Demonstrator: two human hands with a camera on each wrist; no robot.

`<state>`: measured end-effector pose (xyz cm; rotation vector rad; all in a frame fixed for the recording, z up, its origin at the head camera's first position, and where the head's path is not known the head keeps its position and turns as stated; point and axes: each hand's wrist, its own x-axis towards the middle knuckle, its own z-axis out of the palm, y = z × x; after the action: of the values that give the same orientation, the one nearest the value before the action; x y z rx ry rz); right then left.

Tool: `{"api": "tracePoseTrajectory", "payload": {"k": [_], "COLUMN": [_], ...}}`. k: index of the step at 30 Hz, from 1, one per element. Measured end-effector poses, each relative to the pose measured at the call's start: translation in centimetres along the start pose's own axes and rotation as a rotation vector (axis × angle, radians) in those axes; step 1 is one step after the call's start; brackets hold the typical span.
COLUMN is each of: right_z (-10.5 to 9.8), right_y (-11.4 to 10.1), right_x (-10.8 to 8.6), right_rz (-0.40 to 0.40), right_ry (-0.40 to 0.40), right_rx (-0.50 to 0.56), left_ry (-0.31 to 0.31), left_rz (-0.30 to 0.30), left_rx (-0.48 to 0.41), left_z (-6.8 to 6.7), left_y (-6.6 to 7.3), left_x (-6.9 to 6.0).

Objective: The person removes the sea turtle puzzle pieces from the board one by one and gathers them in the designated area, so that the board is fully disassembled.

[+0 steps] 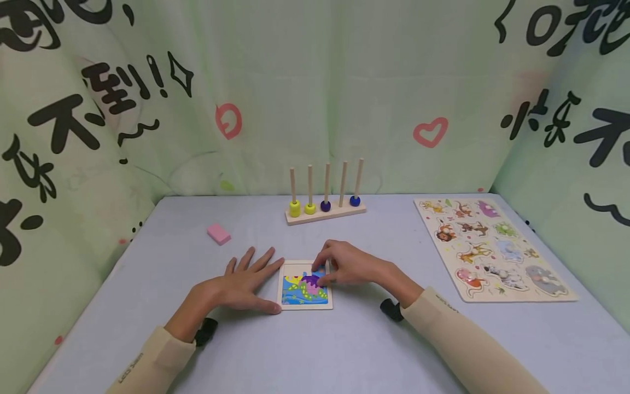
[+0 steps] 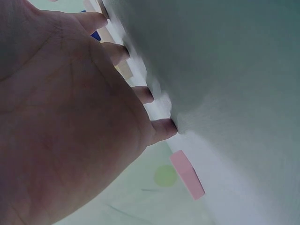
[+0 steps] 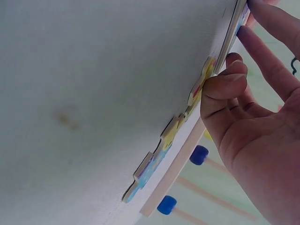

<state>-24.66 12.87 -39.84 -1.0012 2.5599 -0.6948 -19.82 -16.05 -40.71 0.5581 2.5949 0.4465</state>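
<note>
A small jigsaw puzzle in a light wooden frame [image 1: 306,307] lies before me, with a purple, pink and green picture on blue. Bare wood shows along its upper left. My left hand [image 1: 246,284] is spread flat beside it, forefinger and thumb touching the frame's left edge. At the upper right of the picture, my right hand [image 1: 349,264] pinches a puzzle piece [image 1: 320,270] between thumb and forefinger, partly hidden by the fingers. In the right wrist view, the right hand's other fingers [image 3: 225,91] are curled, and loose puzzle pieces [image 3: 152,166] lie on the table beyond.
A pink block [image 1: 219,234] lies left of the puzzle, beyond the left hand. At the back stands a wooden peg stand [image 1: 325,214] with yellow and blue beads. To the right is an animal puzzle board [image 1: 492,251]. Printed curtains [image 1: 379,109] surround the table.
</note>
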Motion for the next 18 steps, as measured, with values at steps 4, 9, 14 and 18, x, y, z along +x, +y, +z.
{"api": "tracePoseTrajectory", "payload": {"k": [4,9,14,18], "right_z": [-0.02,0.00,0.05,0.16], "right_y": [-0.10,-0.24,-0.35,-0.45], "right_x": [-0.02,0.06,0.13,0.05], "right_rz": [0.008,0.018,0.024,0.036], "right_ry": [-0.003,-0.004,-0.003,0.007], "right_rx": [0.007,0.010,0.014,0.017], "left_ry": [0.001,0.000,0.003,0.004], "left_rz": [0.004,0.003,0.004,0.007], "left_rx": [0.000,0.005,0.001,0.002], "left_z": [-0.02,-0.02,0.02,0.07], "left_y": [0.04,-0.01,-0.06,-0.12], "left_x": [-0.01,0.04,0.02,0.02]}}
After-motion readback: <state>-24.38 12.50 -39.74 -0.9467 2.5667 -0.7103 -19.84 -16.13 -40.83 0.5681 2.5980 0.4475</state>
